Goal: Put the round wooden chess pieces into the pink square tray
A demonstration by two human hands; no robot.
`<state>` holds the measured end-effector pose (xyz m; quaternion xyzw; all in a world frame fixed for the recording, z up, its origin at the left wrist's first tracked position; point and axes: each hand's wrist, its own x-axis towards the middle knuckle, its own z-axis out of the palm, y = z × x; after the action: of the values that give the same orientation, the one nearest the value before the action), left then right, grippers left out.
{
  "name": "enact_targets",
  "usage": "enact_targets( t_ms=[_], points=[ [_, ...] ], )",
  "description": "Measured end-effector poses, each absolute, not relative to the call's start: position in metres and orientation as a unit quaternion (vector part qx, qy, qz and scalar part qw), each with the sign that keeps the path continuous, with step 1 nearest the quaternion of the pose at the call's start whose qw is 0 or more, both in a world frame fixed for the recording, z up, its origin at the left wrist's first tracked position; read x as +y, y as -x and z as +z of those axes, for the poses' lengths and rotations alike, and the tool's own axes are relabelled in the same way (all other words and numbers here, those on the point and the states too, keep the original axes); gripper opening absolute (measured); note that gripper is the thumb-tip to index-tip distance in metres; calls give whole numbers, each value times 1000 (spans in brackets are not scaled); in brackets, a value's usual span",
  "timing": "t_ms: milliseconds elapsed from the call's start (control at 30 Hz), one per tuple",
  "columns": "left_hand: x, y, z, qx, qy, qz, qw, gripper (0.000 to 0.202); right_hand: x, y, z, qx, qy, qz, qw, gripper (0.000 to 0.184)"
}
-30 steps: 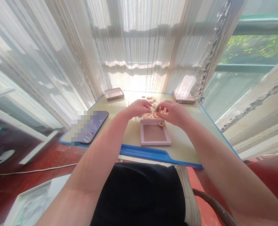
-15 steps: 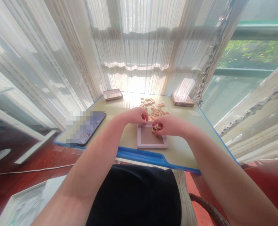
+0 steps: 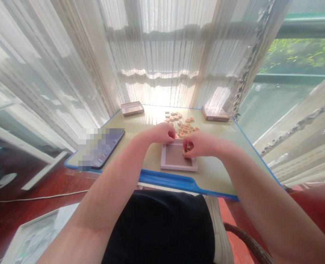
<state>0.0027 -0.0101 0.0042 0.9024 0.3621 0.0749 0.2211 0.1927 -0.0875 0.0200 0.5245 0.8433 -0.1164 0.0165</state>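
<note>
A shallow pale pink box tray lies on the table in front of me. My right hand is over its right side, thumb and fingers curled round a few round wooden Chinese chess pieces. At the tray's far left corner is my left hand, fingers bent together in a pinch. Whatever the left fingertips may hold is hidden. Just beyond both hands, several more loose Chinese chess pieces lie scattered, with red or dark characters on top.
The pale table has a blue rim. On its left is a dark flat tablet-like device, partly pixelated. A shallow box lid stands at the far left, and a brown box at the far right. Sheer curtains hang behind.
My right hand has shifted slightly right and drawn its fingers tighter round the pieces over the tray. The left hand stays by the far left corner. The view has tilted a little.
</note>
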Motion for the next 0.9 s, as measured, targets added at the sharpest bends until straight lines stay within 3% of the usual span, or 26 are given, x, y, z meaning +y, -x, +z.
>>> enact_targets(
  t_ms=[300, 467, 633, 900],
  points=[
    [-12, -3, 6, 370, -903, 72, 207, 20, -88, -191, 23, 840, -532, -99, 38, 22],
    [-13, -4, 7, 379, -900, 72, 206, 18, -89, -191, 23, 835, -539, -106, 24, 29],
    [-14, -3, 8, 381, -897, 75, 211, 19, -88, -191, 23, 843, -525, -113, 26, 18],
    [-13, -4, 8, 384, -894, 85, 214, 21, -86, -193, 23, 837, -535, -108, 35, 19]
  ],
)
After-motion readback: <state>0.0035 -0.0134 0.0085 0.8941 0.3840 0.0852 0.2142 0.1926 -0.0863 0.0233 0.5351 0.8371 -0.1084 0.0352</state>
